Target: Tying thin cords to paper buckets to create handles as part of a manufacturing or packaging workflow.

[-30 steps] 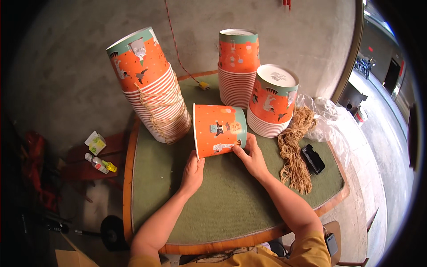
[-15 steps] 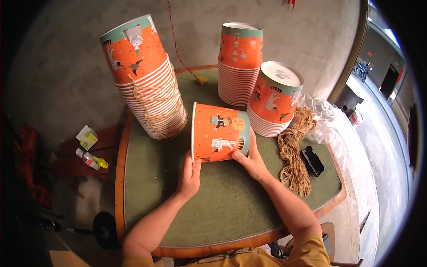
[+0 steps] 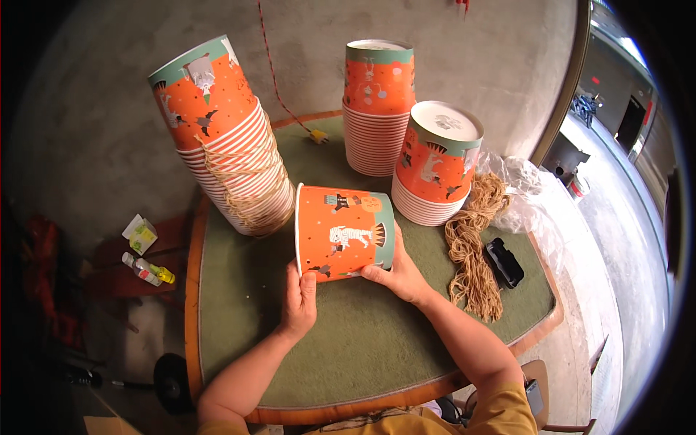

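Note:
Between my two hands a large orange paper bucket (image 3: 341,235) lies on its side, its white rim to the left and its green base band to the right. My left hand (image 3: 299,301) grips the rim's lower edge. At the base end my right hand (image 3: 399,270) holds on, thumb across the front and the other fingers hidden behind. Left of it leans a tall stack of like buckets (image 3: 225,138), upside down and wound with twine (image 3: 246,174). Behind stand two more upside-down stacks, a taller one (image 3: 377,109) and a shorter one (image 3: 435,163).
A hank of brown twine (image 3: 477,246) lies at the right of the green-topped table (image 3: 348,348), beside a black plastic tray (image 3: 504,262) and clear plastic wrap (image 3: 522,196). A yellow plug (image 3: 319,136) lies at the back. Left, a low red stool (image 3: 138,254) holds small bottles.
The bucket has turned slightly in my hands, its printed figures shifting downward. Both hands still hold it. The whole view has shifted a little.

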Available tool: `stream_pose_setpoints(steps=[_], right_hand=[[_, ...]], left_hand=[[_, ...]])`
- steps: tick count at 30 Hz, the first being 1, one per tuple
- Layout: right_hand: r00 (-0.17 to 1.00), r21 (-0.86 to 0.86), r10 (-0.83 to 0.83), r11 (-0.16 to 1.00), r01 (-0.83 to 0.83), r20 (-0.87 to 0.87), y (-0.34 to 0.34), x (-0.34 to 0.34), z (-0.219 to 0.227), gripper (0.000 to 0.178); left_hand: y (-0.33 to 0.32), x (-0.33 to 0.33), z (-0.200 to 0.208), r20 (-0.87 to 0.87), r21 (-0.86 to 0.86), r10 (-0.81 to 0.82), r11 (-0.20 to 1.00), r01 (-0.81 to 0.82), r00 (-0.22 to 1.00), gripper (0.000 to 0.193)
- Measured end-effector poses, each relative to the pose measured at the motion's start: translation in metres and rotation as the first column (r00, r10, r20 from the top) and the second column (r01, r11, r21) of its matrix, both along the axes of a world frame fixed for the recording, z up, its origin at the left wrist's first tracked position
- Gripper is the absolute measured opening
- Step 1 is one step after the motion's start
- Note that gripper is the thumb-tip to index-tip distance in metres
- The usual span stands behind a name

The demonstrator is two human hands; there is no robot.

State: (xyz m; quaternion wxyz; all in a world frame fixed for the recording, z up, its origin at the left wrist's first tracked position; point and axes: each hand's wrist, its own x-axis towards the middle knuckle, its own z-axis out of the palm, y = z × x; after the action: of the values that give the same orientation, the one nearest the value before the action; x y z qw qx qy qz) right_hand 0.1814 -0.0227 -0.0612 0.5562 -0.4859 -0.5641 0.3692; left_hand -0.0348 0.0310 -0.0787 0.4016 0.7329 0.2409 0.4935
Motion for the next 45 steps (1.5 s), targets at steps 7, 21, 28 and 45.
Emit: stream_pose_setpoints(steps=[7, 21, 28, 45], right_hand=[[0.997, -0.027, -0.015, 1.0, 0.014, -0.071, 0.003, 0.003, -0.01, 0.104], [0.998, -0.058, -0.037, 0.998, 0.04, 0.054, 0.001, 0.002, -0.011, 0.086], [0.947, 0.068, -0.082, 0.996, 0.064, 0.312, 0.003, -0.004, -0.009, 0.093], [0.959, -0.011, -0.086, 0.996, 0.092, 0.272, -0.001, -0.007, 0.0, 0.082]], left_hand=[[0.015, 0.0, -0.012, -0.112, 0.045, -0.093, 0.994, 0.098, 0.989, 0.039], [0.018, -0.001, -0.003, -0.1, -0.069, -0.099, 0.993, 0.092, 0.99, 0.046], [0.021, -0.002, 0.0, 0.064, -0.185, -0.042, 0.981, 0.053, 0.997, 0.045], [0.024, -0.005, -0.014, 0.029, -0.215, -0.099, 0.971, 0.103, 0.995, 0.052]])
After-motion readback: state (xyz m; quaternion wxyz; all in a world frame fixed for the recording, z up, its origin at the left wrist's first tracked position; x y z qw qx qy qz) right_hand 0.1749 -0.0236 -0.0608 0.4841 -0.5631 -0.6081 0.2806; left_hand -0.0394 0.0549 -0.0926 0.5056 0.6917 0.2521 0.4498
